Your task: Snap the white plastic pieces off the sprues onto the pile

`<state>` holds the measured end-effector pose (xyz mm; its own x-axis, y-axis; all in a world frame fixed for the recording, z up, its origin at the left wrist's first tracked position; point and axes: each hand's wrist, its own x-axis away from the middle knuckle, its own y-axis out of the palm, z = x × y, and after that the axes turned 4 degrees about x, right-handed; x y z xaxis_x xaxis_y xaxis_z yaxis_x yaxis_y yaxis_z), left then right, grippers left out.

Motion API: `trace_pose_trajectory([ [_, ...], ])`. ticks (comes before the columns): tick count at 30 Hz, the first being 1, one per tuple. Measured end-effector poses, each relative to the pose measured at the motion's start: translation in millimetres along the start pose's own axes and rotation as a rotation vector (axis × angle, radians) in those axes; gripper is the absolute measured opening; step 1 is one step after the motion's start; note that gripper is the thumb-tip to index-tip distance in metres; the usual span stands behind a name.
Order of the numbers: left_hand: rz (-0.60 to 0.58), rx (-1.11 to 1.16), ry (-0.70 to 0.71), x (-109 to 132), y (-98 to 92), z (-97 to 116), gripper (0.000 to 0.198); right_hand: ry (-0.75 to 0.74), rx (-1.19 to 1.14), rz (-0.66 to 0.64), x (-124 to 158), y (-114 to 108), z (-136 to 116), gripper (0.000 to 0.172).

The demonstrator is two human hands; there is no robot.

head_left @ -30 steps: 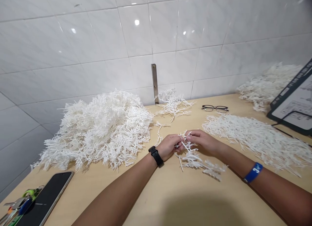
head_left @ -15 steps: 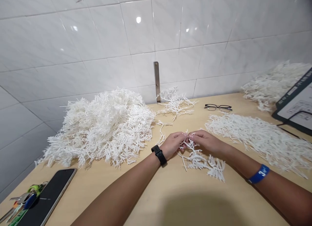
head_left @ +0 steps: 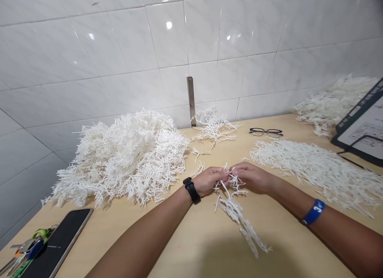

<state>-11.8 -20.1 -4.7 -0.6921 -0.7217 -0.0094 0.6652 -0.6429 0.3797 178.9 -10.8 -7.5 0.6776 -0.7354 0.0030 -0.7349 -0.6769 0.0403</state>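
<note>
White branching strands [head_left: 235, 214] hang down between my hands, over the light wooden table, their lower end reaching toward me. My left hand [head_left: 211, 179], with a black watch at the wrist, pinches them between thumb and fingers. My right hand [head_left: 251, 176] is closed on the same strands, its fingertips close to those of the left. A blue band circles the right forearm. Left of the hands rises a big tangled heap of white strands [head_left: 128, 158]. To the right lies a flatter spread of white pieces [head_left: 311, 170].
A small loose tangle [head_left: 215, 130] lies by the metal strip [head_left: 191, 102] on the tiled wall. Glasses [head_left: 265, 132] rest at the back. A phone [head_left: 58, 242] and keys [head_left: 28, 246] are front left. At the right stand a dark-edged board [head_left: 363, 130] and another white pile [head_left: 338, 102].
The strands between my hands now hang longer and farther toward me, where before they spread to the right. Both hands have dropped slightly. The whole view has shifted a little.
</note>
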Motion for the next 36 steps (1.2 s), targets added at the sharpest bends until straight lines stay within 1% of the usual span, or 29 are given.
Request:
trace_pose_trajectory([
  [3,0.010,0.038,-0.022,1,2.3,2,0.052,0.035,-0.072,0.021,0,0,0,0.038],
  [8,0.034,0.157,-0.026,2,3.2,1,0.047,0.049,-0.123,0.033,0,2,-2,0.031],
  [12,0.030,0.268,-0.005,2,0.1,1,0.042,-0.070,-0.182,0.019,-1,6,-9,0.038],
  [14,0.024,0.318,0.012,1,-2.0,1,0.040,-0.129,-0.171,0.063,-2,6,-14,0.041],
  [16,0.036,0.332,0.002,0,-3.5,0,0.039,-0.141,-0.033,0.186,-2,0,-19,0.041],
  [18,0.080,0.320,-0.022,-1,-4.1,0,0.038,-0.109,0.275,0.389,-1,-12,-22,0.042],
  [20,0.139,0.299,-0.030,-3,-3.7,-1,0.041,-0.002,0.676,0.639,2,-31,-25,0.044],
  [21,0.162,0.289,-0.033,-3,-3.3,-1,0.042,0.085,0.856,0.758,5,-42,-27,0.044],
  [22,0.179,0.279,-0.035,-3,-2.8,-1,0.043,0.187,1.000,0.850,8,-52,-28,0.044],
  [23,0.191,0.270,-0.036,-3,-2.2,-1,0.044,0.287,1.101,0.904,11,-61,-30,0.042],
  [24,0.200,0.261,-0.037,-4,-1.8,-1,0.044,0.364,1.167,0.932,14,-69,-32,0.039],
  [25,0.209,0.253,-0.037,-4,-1.3,0,0.044,0.401,1.206,0.955,16,-73,-34,0.036],
  [26,0.216,0.246,-0.035,-4,-1.0,0,0.045,0.388,1.217,0.982,17,-74,-35,0.034],
  [27,0.218,0.238,-0.029,-4,-0.7,0,0.045,0.328,1.199,1.012,17,-72,-35,0.034],
  [28,0.214,0.228,-0.023,-4,-0.5,-1,0.046,0.236,1.148,1.023,15,-67,-35,0.035],
  [29,0.203,0.217,-0.021,-4,-0.4,-1,0.047,0.137,1.063,0.994,13,-58,-33,0.037],
  [30,0.189,0.204,-0.022,-4,-0.2,-1,0.047,0.049,0.949,0.921,10,-48,-30,0.039],
  [31,0.180,0.193,-0.025,-5,0.1,-1,0.048,-0.012,0.817,0.789,6,-37,-26,0.041],
  [33,0.174,0.176,-0.023,-5,1.0,-2,0.048,-0.049,0.545,0.496,0,-15,-16,0.044],
  [34,0.171,0.166,-0.020,-5,1.7,-3,0.047,-0.051,0.424,0.369,-3,-6,-11,0.046],
  [35,0.171,0.153,-0.011,-6,2.6,-3,0.047,-0.038,0.327,0.277,-5,1,-8,0.047],
  [36,0.172,0.135,-0.001,-6,3.6,-3,0.048,-0.022,0.251,0.214,-6,6,-5,0.047],
])
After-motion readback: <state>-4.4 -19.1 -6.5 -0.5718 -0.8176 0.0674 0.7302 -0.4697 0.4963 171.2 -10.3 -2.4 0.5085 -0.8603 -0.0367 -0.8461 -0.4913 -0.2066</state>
